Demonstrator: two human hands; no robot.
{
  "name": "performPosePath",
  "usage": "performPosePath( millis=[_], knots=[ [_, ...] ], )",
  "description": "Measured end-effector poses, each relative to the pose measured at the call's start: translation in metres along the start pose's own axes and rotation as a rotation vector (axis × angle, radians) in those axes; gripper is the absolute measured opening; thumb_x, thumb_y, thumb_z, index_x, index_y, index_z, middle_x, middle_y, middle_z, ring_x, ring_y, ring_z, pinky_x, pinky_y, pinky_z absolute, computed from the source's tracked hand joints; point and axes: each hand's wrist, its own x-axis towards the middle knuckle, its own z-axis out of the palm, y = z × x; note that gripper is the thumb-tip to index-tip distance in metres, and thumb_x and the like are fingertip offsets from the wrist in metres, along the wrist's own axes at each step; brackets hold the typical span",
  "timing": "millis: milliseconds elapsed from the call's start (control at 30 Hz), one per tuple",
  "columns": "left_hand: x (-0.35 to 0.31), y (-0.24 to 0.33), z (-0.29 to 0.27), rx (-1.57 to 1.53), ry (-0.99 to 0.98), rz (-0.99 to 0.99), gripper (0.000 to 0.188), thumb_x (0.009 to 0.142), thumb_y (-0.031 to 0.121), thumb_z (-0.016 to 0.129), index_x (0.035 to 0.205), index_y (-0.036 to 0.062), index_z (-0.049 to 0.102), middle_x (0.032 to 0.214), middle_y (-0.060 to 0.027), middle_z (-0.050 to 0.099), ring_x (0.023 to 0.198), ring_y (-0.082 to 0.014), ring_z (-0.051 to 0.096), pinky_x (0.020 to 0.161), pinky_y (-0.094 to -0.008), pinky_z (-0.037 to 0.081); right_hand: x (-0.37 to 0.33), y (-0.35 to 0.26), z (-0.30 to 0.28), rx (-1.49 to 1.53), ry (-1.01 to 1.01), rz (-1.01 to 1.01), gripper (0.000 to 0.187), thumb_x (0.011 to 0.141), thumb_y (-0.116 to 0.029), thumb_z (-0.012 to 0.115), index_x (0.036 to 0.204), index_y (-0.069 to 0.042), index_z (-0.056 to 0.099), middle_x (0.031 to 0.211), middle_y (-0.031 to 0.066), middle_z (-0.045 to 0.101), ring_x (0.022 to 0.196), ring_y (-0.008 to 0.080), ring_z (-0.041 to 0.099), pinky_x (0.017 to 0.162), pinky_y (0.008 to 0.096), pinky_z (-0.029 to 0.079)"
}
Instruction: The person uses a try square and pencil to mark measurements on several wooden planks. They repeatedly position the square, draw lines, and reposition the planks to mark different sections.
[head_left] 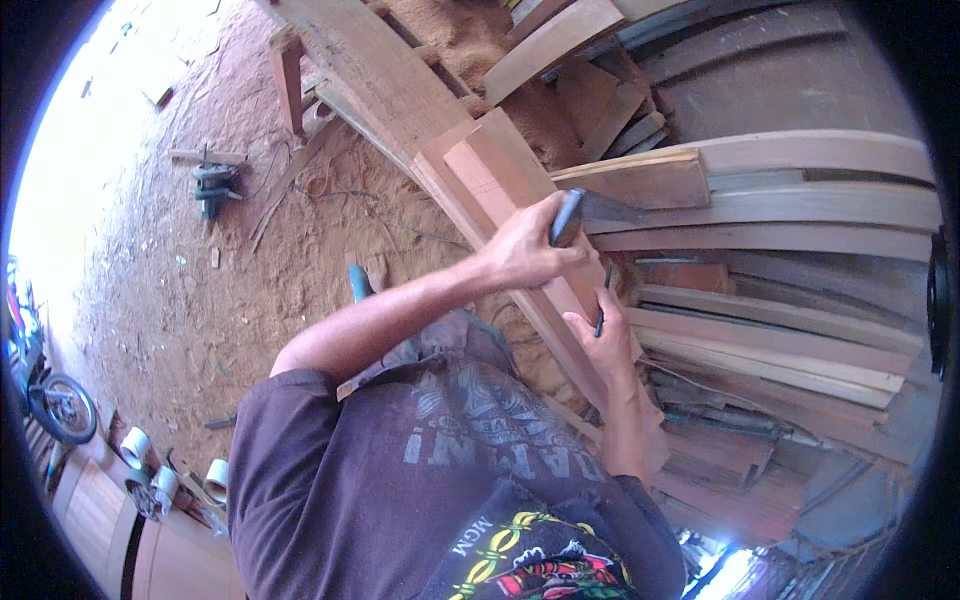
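My left hand [525,248] reaches across from the left and is closed on a dark-handled tool [567,218] with a flat greyish part extending to the right; its exact kind is unclear. Beneath the hand lies a reddish-brown wooden piece [490,185], set lengthwise on a longer board. My right hand [608,345], lower and further right, pinches a thin dark pencil-like stick [601,318] close to the wood's right edge. Both hands are over the wood, and the stick's upper end points away from me.
A long plank [385,75] runs diagonally away under the work. Stacked boards [790,205] crowd the right side. On the sandy floor at left stands a power tool [212,188] with a cord. A motorcycle [62,405] and white containers [135,445] are at the far left.
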Motion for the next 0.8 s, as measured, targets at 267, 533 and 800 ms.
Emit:
performPosePath(
  millis=[267,533,800],
  knots=[
    [-0.022,-0.003,-0.063,1.061,-0.358,0.2,0.039,0.077,0.02,0.076,0.106,0.0053,0.054,0.096,-0.0183,0.066,0.103,-0.0392,0.064,0.092,-0.0498,0.047,0.021,-0.026,-0.024,0.019,-0.222,-0.139,0.066,0.08,-0.031,0.09,0.128,0.007,0.064,0.123,0.028,0.07,0.117,0.0423,0.068,0.099,0.0466,0.053],
    [-0.107,0.0,-0.033,1.067,-0.065,-0.102,0.035,0.083,0.019,0.072,0.107,0.0013,0.054,0.104,-0.0236,0.071,0.107,-0.0423,0.067,0.093,-0.0523,0.045,0.0,0.003,0.0,-0.118,0.609,-0.456,0.038,0.086,-0.01,0.084,0.12,-0.002,0.069,0.114,0.0198,0.075,0.106,0.0347,0.074,0.09,0.0436,0.057],
    [-0.204,-0.035,0.018,0.797,0.12,-0.371,0.046,0.087,0.028,0.076,0.119,-0.0005,0.057,0.1,-0.0214,0.069,0.097,-0.0354,0.068,0.085,-0.046,0.052,-0.154,0.045,0.12,0.59,0.258,0.062,0.032,0.099,-0.014,0.071,0.128,-0.003,0.061,0.115,0.0153,0.075,0.1,0.0265,0.076,0.082,0.0354,0.058]
  ],
)
